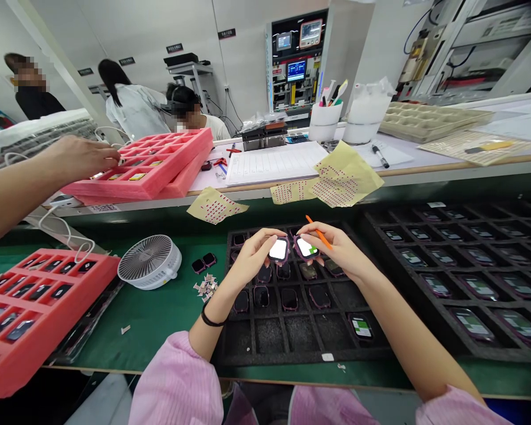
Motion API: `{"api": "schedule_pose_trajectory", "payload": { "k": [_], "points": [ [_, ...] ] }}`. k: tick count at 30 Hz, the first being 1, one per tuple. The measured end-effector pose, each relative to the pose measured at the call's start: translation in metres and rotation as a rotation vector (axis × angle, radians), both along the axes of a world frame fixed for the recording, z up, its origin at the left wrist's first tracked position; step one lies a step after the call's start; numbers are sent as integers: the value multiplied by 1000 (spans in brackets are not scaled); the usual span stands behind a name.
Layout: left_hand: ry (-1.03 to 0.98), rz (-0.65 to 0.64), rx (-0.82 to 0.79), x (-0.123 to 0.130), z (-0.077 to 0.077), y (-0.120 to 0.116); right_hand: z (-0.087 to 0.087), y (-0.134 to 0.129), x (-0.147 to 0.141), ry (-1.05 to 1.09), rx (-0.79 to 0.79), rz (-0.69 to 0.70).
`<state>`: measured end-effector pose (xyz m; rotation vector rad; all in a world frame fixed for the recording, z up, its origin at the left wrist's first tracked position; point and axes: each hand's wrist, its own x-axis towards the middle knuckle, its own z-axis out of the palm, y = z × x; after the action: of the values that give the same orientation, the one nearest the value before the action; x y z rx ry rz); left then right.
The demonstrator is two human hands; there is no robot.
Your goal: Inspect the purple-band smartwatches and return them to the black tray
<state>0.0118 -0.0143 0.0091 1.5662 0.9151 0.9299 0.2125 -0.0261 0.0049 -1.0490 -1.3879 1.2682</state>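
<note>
My left hand (257,252) holds a watch face (278,249) with a lit white screen between thumb and fingers. Close beside it, a second watch face (307,248), its screen white and green, is gripped in my right hand (334,251). An orange stick (318,232) is also tucked in the fingers of my right hand. Both hands are above a black foam tray (269,337), where several dark-screened watch faces lie in compartments. One watch face (361,326) in the tray's lower right shows a lit white and green screen.
More lit watch faces fill a second black tray (451,295) at right. A white fan (150,261), small pieces (206,287) and a red foam tray (71,301) are at left. Another person's hand (77,158) reaches over a red tray (159,183) on the shelf.
</note>
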Motion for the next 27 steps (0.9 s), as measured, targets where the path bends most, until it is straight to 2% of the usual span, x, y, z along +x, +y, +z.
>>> {"api": "schedule_pose_trajectory", "payload": {
  "k": [5,9,27],
  "points": [
    [-27,-64,30,-1,-4,3,-3,2,4,-36,35,81],
    [-47,-62,5,0,-4,0,-4,3,5,-11,35,104],
    [-4,14,30,1,-1,0,1,0,1,1,0,-68]
  ]
}}
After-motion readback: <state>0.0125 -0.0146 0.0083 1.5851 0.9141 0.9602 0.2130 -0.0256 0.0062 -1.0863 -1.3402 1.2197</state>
